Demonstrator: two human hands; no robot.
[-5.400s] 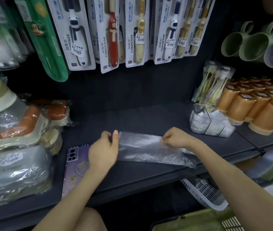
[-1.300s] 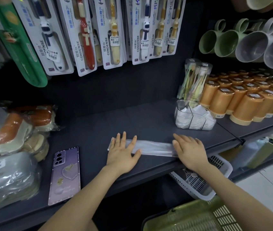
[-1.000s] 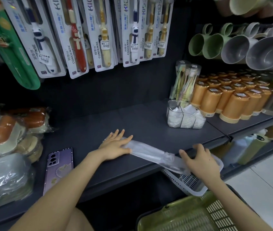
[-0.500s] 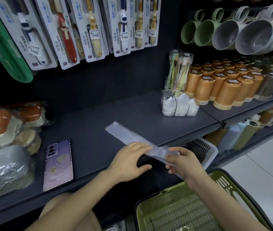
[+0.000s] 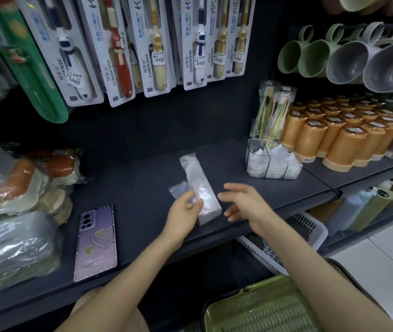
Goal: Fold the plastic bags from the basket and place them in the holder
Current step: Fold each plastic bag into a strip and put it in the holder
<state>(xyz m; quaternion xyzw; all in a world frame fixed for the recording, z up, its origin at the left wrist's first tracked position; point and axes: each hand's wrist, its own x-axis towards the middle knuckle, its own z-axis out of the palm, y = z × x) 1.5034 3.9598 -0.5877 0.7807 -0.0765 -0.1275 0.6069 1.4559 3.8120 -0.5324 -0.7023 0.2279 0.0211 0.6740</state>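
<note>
A clear plastic bag (image 5: pixel 199 182), folded into a long narrow strip, lies on the dark shelf (image 5: pixel 142 183), running from the back towards the front edge. My left hand (image 5: pixel 186 210) pinches the strip's near end, where a corner of plastic sticks out to the left. My right hand (image 5: pixel 245 203) hovers just right of the strip with relaxed fingers, holding nothing. The clear holder (image 5: pixel 273 161), with several folded bags in its compartments, stands at the right of the shelf. A green basket (image 5: pixel 257 310) sits below at the bottom right.
A purple phone (image 5: pixel 96 243) lies at the shelf's front left. Wrapped goods (image 5: pixel 15 207) pile up on the far left. Orange cups (image 5: pixel 339 137) and a toothbrush pack (image 5: pixel 273 111) stand behind the holder. A white basket (image 5: pixel 293 238) sits under the shelf.
The strip has swung from diagonal across the shelf edge to lying lengthwise on the shelf. My right hand has let go of its end, and my left hand now pinches it.
</note>
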